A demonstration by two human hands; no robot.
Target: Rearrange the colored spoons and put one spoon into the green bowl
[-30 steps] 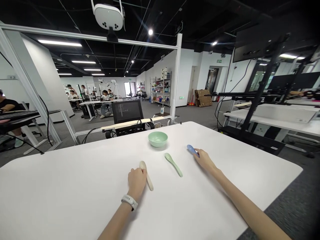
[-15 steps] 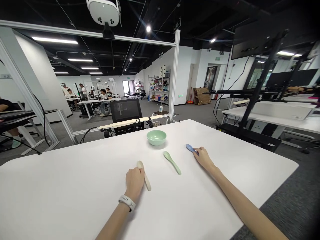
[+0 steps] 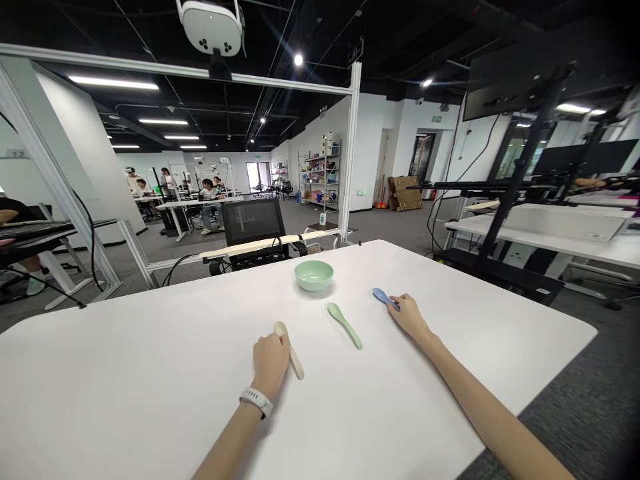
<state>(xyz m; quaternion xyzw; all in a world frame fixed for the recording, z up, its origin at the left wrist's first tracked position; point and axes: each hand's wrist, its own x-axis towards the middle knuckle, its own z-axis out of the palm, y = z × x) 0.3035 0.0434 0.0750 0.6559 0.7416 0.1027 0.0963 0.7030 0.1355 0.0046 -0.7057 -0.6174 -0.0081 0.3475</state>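
Note:
My left hand (image 3: 271, 360), with a pale band on the wrist, is closed on the middle of a cream spoon (image 3: 296, 363). The spoon's bowl points away from me and its handle end toward me. Over on the right, my right hand (image 3: 409, 317) pinches the handle of a blue spoon (image 3: 381, 295), whose bowl shows beyond the fingertips. Between the hands a light green spoon (image 3: 346, 327) lies on the table, touched by neither. A mint green bowl (image 3: 313, 276) stands upright behind it. The fingers of my left hand are partly hidden.
The white table (image 3: 150, 387) has rounded corners. Past its far edge are a metal frame (image 3: 351, 153) and a black mesh chair (image 3: 253, 220). A black stand (image 3: 517, 167) rises at the right. Several people sit or stand at desks far back on the left.
The view has shifted very slightly. Both hands stay at their spoons, and the bowl and green spoon lie where they were.

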